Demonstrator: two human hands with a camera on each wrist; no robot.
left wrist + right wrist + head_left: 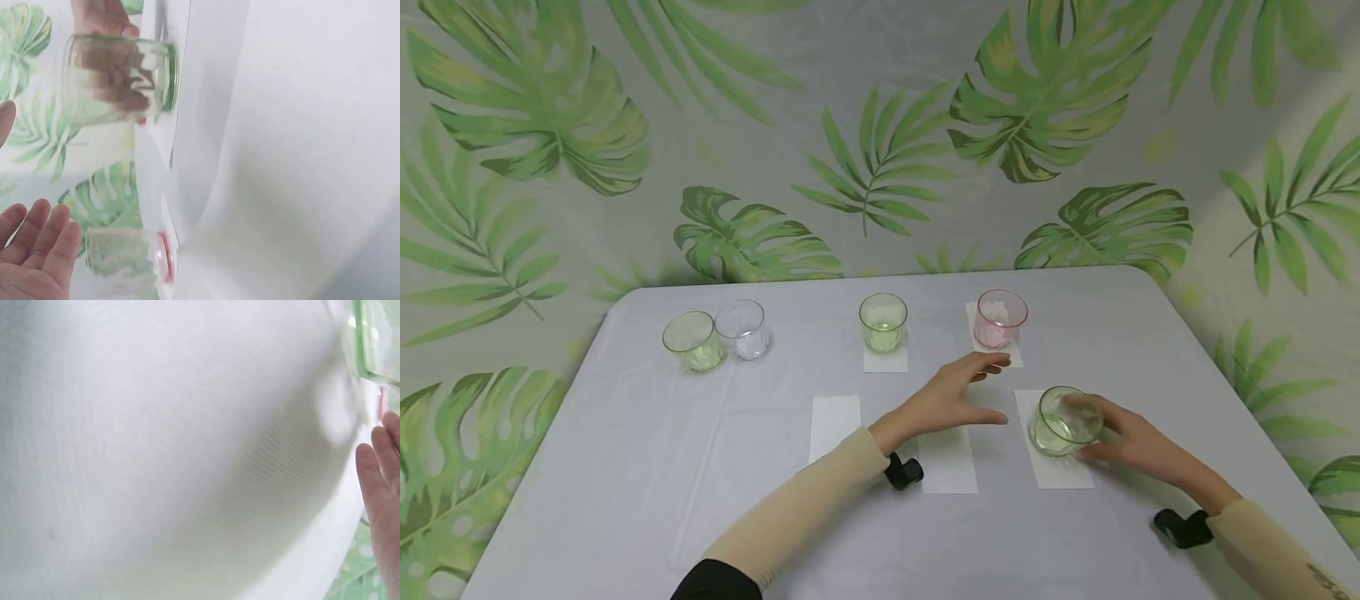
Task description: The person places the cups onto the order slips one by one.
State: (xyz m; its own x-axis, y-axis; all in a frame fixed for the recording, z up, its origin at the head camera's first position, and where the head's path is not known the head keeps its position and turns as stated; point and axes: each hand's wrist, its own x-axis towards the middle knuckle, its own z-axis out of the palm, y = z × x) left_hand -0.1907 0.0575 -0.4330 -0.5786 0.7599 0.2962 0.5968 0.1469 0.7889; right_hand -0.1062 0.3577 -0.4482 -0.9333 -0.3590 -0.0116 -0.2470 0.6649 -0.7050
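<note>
On a white paper slip [1060, 475] at the right of the table stands a green-tinted glass tumbler [1051, 427]. My right hand [1131, 442] holds it from the right, thumb on the near side and fingers on the far side. Through that tumbler [75, 81], the left wrist view shows the fingers behind it. My left hand [951, 396] hovers left of it, fingers stretched out and thumb apart, holding nothing. Just beyond the left fingertips is a pink glass tumbler [997, 333].
Another green tumbler [882, 337] stands on a slip at the back. A green tumbler [700, 354] and a colourless one [751, 343] stand close together at back left. Two more slips [835, 421] lie near the left forearm. A leaf-patterned cloth [872, 175] hangs behind the table.
</note>
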